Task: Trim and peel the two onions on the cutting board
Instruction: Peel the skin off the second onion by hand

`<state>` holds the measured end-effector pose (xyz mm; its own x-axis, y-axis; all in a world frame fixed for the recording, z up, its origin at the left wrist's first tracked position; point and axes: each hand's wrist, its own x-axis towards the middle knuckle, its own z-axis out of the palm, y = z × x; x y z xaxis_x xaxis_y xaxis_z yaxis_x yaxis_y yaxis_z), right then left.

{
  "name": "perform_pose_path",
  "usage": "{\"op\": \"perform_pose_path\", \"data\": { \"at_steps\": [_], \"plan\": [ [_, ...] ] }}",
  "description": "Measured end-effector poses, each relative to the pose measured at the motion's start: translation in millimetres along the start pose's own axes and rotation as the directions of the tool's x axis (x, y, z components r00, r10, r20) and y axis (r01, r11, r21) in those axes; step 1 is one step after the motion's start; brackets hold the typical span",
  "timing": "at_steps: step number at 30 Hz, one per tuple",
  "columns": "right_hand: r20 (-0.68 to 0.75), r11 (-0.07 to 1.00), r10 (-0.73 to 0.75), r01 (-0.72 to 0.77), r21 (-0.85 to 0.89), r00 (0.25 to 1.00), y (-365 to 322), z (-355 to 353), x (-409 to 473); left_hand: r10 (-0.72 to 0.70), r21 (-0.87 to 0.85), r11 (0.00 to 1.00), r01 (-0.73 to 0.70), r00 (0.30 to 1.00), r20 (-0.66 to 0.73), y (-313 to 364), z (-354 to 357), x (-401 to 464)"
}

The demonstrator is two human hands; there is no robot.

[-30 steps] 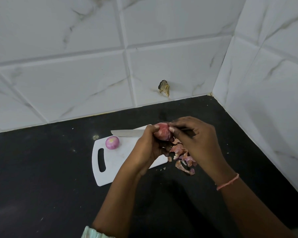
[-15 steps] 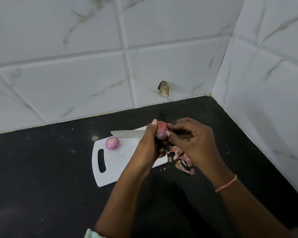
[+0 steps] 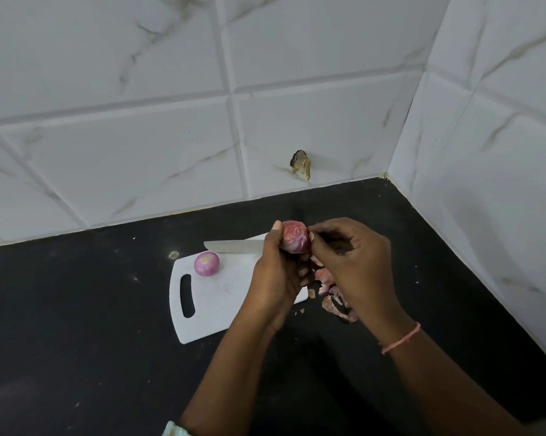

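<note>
My left hand (image 3: 278,272) grips a small reddish onion (image 3: 294,236) above the right end of the white cutting board (image 3: 224,313). My right hand (image 3: 350,262) pinches at the onion's right side with thumb and fingertips. A second onion (image 3: 206,263), pink with a pale trimmed top, sits on the board near its handle slot. The knife (image 3: 234,246) lies along the board's far edge, its handle hidden behind my left hand.
A heap of pink onion skins (image 3: 331,294) lies on the black counter (image 3: 76,341) just right of the board. White marble-look tiled walls meet in a corner at the back right. A brown scrap (image 3: 301,165) sticks to the back wall.
Both hands have lifted the onion slightly. More of its surface shows, turned toward the camera. My right fingertips have shifted to its right side.
</note>
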<state>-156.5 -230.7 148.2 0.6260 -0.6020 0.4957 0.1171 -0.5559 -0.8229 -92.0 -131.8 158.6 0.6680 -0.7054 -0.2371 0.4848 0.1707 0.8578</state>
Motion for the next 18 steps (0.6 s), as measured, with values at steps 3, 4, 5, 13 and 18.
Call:
{"op": "perform_pose_path", "data": {
  "at_steps": [3, 4, 5, 13, 18],
  "plan": [
    [0.071, 0.991, 0.079, -0.086, 0.104, 0.994, -1.7, -2.4, 1.0, 0.004, -0.053, 0.999, -0.002, 1.0, 0.031, 2.8, -0.8, -0.1],
    [0.088, 0.99, 0.078, -0.087, 0.109, 0.993, -2.1, -2.6, 1.1, 0.003, -0.081, 0.997, 0.0, 0.999, 0.036, 2.7, -1.2, 0.3],
    [0.089, 0.994, 0.058, -0.066, 0.088, 0.994, -2.1, -2.4, 1.0, -0.003, -0.11, 0.994, 0.007, 0.999, 0.037, 2.4, -1.6, 0.7],
    [0.049, 0.999, -0.046, 0.047, -0.022, 0.998, -2.0, -2.1, 1.6, -0.004, -0.175, 0.985, 0.009, 1.0, 0.025, -4.3, -2.2, 2.5],
    [0.051, 0.989, -0.107, 0.111, -0.096, 0.993, -3.4, -0.2, 3.7, 0.033, -0.092, 0.995, -0.033, 0.999, -0.01, -8.9, -5.7, 6.3]
  ]
}}
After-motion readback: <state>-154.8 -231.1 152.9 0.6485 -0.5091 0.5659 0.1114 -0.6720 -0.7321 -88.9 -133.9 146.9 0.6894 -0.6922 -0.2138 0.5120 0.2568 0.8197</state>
